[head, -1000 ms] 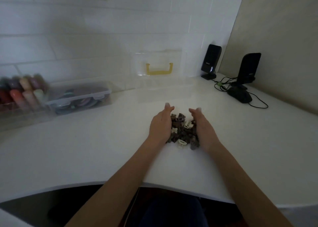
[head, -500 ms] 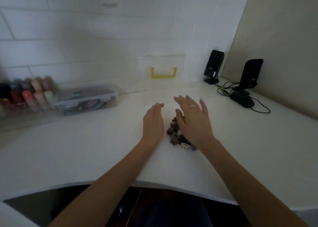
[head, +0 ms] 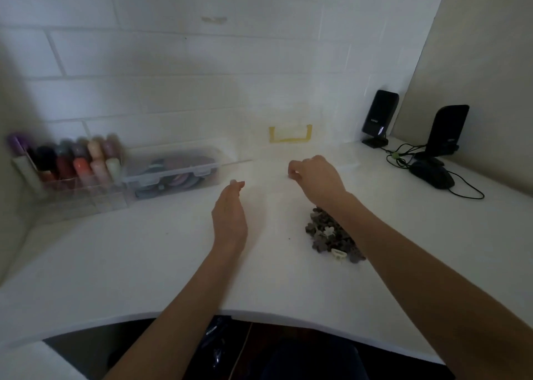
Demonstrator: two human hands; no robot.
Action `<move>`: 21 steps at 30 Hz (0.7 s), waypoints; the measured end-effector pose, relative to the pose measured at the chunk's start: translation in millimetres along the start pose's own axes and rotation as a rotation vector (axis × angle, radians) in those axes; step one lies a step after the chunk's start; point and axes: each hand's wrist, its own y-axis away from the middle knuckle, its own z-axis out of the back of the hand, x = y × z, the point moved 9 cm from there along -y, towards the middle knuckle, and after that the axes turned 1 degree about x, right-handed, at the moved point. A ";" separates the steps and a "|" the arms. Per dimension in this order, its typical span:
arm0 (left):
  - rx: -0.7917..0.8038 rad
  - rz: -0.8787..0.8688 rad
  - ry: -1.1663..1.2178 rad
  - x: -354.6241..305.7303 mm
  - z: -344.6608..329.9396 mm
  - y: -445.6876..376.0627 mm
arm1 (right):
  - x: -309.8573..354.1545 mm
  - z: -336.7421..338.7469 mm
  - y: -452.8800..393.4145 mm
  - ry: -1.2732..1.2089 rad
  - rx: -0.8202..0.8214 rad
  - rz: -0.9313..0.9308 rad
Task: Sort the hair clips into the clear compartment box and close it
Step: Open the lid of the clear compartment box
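A pile of small hair clips (head: pixel 328 234), mostly dark brown with a few cream ones, lies on the white desk (head: pixel 144 264). Behind it stands the clear compartment box (head: pixel 268 166), faint and blurred, its lid with a yellow handle (head: pixel 290 134) raised against the wall. My right hand (head: pixel 315 178) reaches past the pile, and its fingers curl over the box's near rim. My left hand (head: pixel 230 218) hovers edge-on, left of the pile, with straight fingers and nothing in it. My right forearm hides part of the pile.
At the left stand a clear lidded case of coloured rings (head: pixel 173 172) and a clear rack of coloured bottles (head: pixel 72 163). Two black speakers (head: pixel 379 117) and a wired mouse (head: pixel 431 175) sit at the back right. The desk's curved front edge is near my body.
Both hands have left the pile of clips. My right hand moved forward to the clear box and curled its fingers there. My left hand drew off to the left.
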 end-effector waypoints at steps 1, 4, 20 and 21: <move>0.001 0.017 -0.004 2.8 -0.5 -2.2 | 5.1 4.2 10.7 0.005 -0.033 0.033; 0.000 0.095 0.028 8.8 -2.5 -6.1 | 20.5 15.7 37.7 -0.063 -0.114 0.082; 0.037 0.155 0.121 3.7 4.7 -21.2 | -14.5 61.5 94.4 -0.593 -0.228 -0.018; 0.040 0.148 0.149 3.0 3.8 -21.3 | -37.5 66.9 103.8 -0.623 -0.337 -0.122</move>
